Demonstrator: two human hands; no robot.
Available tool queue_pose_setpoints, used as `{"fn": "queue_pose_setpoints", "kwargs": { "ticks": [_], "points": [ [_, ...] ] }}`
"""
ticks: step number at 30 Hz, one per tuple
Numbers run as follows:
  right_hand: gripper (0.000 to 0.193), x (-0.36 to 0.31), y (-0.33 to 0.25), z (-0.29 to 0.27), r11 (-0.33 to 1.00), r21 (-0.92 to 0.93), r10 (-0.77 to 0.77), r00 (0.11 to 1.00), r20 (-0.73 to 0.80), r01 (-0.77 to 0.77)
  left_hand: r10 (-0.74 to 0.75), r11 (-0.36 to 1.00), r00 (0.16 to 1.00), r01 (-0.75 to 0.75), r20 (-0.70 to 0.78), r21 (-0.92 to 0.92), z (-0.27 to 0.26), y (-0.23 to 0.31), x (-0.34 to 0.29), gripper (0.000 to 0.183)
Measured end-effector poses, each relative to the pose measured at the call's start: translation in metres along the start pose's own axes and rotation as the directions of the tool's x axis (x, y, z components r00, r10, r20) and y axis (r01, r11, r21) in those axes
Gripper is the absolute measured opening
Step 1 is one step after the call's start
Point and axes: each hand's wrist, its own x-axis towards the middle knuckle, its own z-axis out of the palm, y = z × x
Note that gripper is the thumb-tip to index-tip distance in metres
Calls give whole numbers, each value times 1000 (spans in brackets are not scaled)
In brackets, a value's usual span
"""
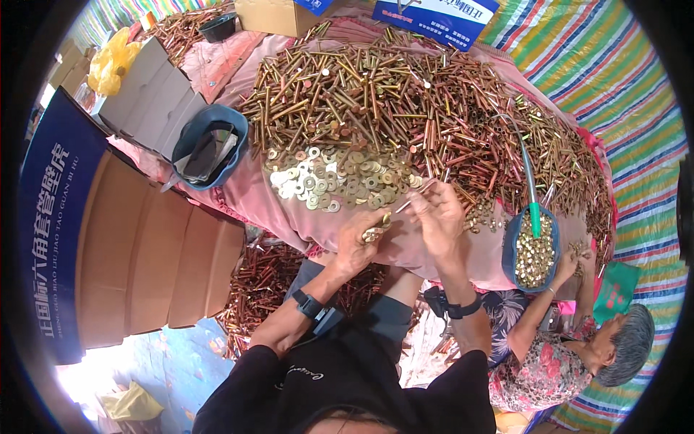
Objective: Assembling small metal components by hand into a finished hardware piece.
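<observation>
My left hand (356,242) is closed around several small brass-coloured nuts (373,234), with one piece sticking up at the fingertips. Close beside it, my right hand (439,220) pinches a thin metal bolt (405,205); its far end is hidden by the fingers. Both hands are over the near edge of a pink cloth (275,217). Just beyond them lies a heap of flat round washers (318,179), gold and silver in tone. Behind the washers spreads a large pile of coppery and brass-coloured bolts (347,94).
A blue bin (512,253) of brass nuts stands at right, near a green-handled tool (535,217). Another person (542,369) works beside it. At left are a blue basket (186,134) and cardboard boxes (144,246). More bolts (264,278) lie below the cloth's edge.
</observation>
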Motion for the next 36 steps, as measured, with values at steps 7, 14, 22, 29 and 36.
{"fn": "queue_pose_setpoints", "kwargs": {
  "ticks": [7, 14, 22, 29, 36],
  "points": [
    [51, -14, 6, 11, 679, -488, -530, 826, 191, 548, -35, 998, 997, 39, 72, -54, -1, 0, -1, 39],
    [30, -20, 22, 1, 568, -538, -448, 783, 431, 622, 73, 997, 996, -74, -48, -16, 3, 0, 0, 39],
    [22, -9, 19, -72, 380, -917, -212, 976, 41, 121, 23, 999, 999, -22, -37, 39, 0, 1, 1, 21],
    [32, 0, 65, -101, -1, -915, -338, 861, 381, 404, -68, 998, 997, 68, -41, -14, 2, -1, -2, 24],
    [24, 16, 38, -85, 213, -927, -21, 950, 313, 310, -1, 999, 997, 4, -72, 33, -2, -5, -2, 23]
  ]
}}
